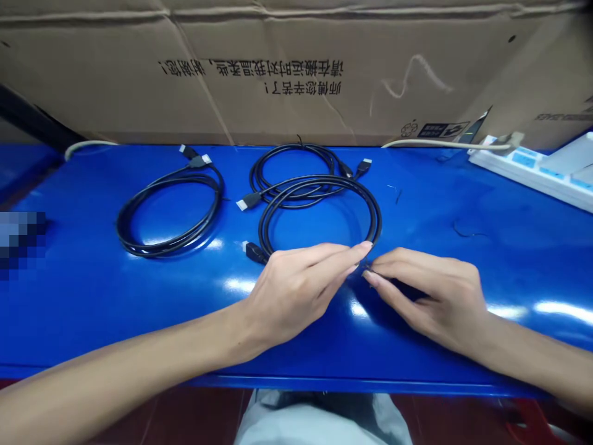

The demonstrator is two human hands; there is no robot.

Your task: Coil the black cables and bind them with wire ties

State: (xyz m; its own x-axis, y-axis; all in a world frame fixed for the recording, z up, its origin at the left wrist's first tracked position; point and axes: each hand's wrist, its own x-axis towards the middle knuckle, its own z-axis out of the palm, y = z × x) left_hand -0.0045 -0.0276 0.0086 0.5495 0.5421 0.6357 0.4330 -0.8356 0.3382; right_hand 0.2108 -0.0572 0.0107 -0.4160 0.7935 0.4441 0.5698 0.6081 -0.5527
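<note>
Three coiled black cables lie on a glossy blue table [92,296]. The nearest coil [370,210] sits right in front of my hands, with one plug [254,251] sticking out beside my left hand. My left hand [296,287] rests over the coil's near edge, fingers together and pressed down on the cable. My right hand [430,296] meets it fingertip to fingertip, pinching something small and dark at the coil, too small to name. Behind lie a second coil [296,162] and, at the left, a third coil [169,213].
A large cardboard box [278,74] forms a wall along the back of the table. A white power strip [532,170] with its white cord lies at the back right. Small black twist ties [467,232] lie to the right of the coils.
</note>
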